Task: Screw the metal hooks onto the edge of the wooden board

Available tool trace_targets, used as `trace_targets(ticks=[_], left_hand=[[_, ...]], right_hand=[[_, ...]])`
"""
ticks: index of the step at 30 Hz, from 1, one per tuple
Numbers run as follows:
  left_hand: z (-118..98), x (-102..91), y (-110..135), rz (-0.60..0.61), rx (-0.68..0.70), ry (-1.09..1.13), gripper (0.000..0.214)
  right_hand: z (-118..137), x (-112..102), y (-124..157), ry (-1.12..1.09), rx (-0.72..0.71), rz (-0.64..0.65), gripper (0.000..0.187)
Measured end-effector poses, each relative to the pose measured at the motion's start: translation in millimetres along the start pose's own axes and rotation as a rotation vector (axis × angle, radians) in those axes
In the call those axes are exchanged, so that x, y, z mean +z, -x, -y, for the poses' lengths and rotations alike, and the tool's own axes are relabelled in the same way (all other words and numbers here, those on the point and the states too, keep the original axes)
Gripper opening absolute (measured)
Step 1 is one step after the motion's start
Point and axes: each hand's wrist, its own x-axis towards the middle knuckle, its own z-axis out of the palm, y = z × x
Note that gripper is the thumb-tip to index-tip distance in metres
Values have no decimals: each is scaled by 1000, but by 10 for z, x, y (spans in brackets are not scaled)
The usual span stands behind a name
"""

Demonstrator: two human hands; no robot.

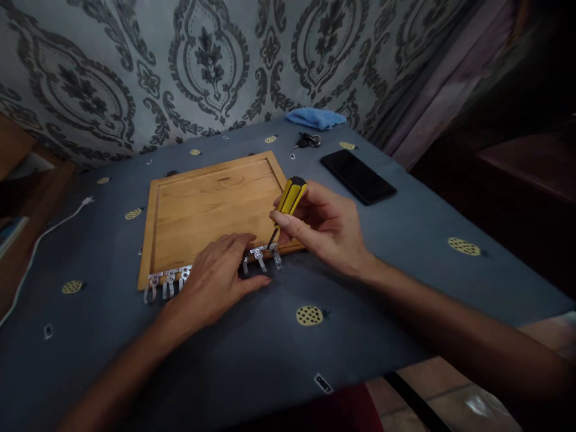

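A framed wooden board (216, 210) lies on the table, with a metal hook rail (259, 254) along its near edge. My right hand (330, 228) grips a yellow and black screwdriver (291, 197), tilted, its tip at the rail near the right end. Across the middle of the rail rests my left hand (220, 276), palm down, fingers over the board's edge and thumb stretched out toward the right hooks. It covers part of the rail. Several hooks show on either side of it, hanging past the board's edge.
Right of the board lies a black phone (357, 176). Keys (308, 140) and a blue cloth (316, 118) sit at the back, by the patterned wall (211, 60). A white cable (49, 233) runs along the left, near a wooden piece of furniture (49, 186).
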Motion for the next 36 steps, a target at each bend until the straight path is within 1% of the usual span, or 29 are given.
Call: trace_targets(ticks=[5,9,13,17,21,29,36], left_hand=[[78,-54,83,15,-46,-17,51],[107,-77,141,18,-59,-30,47],[135,-58,185,4,-42,-26,44],[158,-35,203,-25,-21,-29,44],[159,-32,198,-11,-17,-51,42],[160,-10,198,-42,1,-80,38],[132,-36,199,-11,-13,-85,39]], right_hand=[[-3,39,15,-22,13,20,30],[-5,123,-7,-42,4,30,29],[15,186,-29,25,-6,46,31],[19,164,-33,98,-10,29,33],[-17,120,-19,106,15,0,35],[-60,144,20,90,32,26,34],[-72,142,15,75,26,37,31]])
